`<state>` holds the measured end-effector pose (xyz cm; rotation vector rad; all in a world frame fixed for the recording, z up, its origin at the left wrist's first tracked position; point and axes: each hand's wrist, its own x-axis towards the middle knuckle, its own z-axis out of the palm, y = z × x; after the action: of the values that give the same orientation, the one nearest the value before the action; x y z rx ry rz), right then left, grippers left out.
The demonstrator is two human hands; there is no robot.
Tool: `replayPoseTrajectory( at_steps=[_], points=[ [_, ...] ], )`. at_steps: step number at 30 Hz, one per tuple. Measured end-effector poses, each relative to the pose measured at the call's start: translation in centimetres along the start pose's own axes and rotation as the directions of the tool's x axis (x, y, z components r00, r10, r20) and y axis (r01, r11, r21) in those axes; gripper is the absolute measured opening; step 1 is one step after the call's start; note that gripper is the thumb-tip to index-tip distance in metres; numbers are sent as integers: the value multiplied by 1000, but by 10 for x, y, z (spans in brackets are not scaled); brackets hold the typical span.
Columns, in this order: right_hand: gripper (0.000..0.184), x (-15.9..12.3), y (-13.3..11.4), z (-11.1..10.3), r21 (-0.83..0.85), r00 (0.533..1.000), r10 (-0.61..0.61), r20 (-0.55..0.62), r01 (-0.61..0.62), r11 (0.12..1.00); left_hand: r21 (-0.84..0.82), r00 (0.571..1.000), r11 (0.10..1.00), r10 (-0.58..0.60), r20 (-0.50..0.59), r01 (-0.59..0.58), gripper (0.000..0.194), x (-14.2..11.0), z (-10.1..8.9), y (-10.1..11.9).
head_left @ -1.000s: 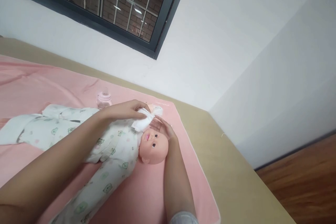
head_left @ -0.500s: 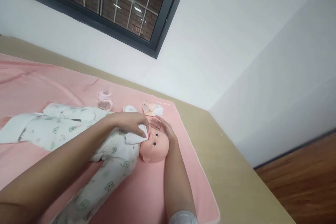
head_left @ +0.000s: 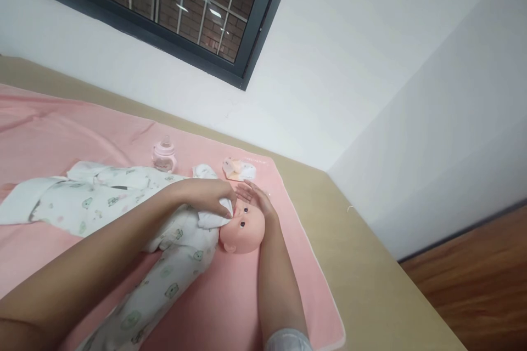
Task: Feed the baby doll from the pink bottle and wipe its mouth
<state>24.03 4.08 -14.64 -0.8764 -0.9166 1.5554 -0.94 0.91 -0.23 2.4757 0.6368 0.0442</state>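
A baby doll (head_left: 242, 233) in a white sleepsuit with green prints lies on its back, its head to the right. My left hand (head_left: 209, 195) is closed on a white cloth (head_left: 214, 220) and presses it by the doll's mouth and chin; my fingers and the cloth partly cover the lower face. Along the crown and far side of the head curves my right hand (head_left: 257, 197), fingers stretched and a little apart, holding nothing. Part of that hand is hidden behind the doll's head.
Under the doll spreads a pink mat (head_left: 230, 296) on a wooden table (head_left: 362, 263). A pink baby bottle (head_left: 164, 156) stands beyond the doll's body. Near the mat's far corner lies a small orange and white packet (head_left: 239, 169). A white wall and a barred window (head_left: 197, 0) rise behind.
My left hand and the cloth have shifted very slightly right, closer over the doll's mouth. My right hand stays at the head. The bottle and packet have not moved.
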Motion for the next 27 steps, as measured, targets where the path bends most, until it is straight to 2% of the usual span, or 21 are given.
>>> replayPoseTrajectory(
  at_steps=[7,17,27],
  points=[
    [42,0,0,1,-21,1000,0,-6,0,1000,-7,1000,1000,8,-6,-8,24,-1,1,0],
    [41,-1,-2,2,-22,1000,7,-10,-7,1000,76,995,994,-69,-74,74,17,2,5,9],
    [40,-1,0,2,-22,1000,-9,-12,9,1000,154,987,980,-104,-120,122,10,2,7,8]
  ],
)
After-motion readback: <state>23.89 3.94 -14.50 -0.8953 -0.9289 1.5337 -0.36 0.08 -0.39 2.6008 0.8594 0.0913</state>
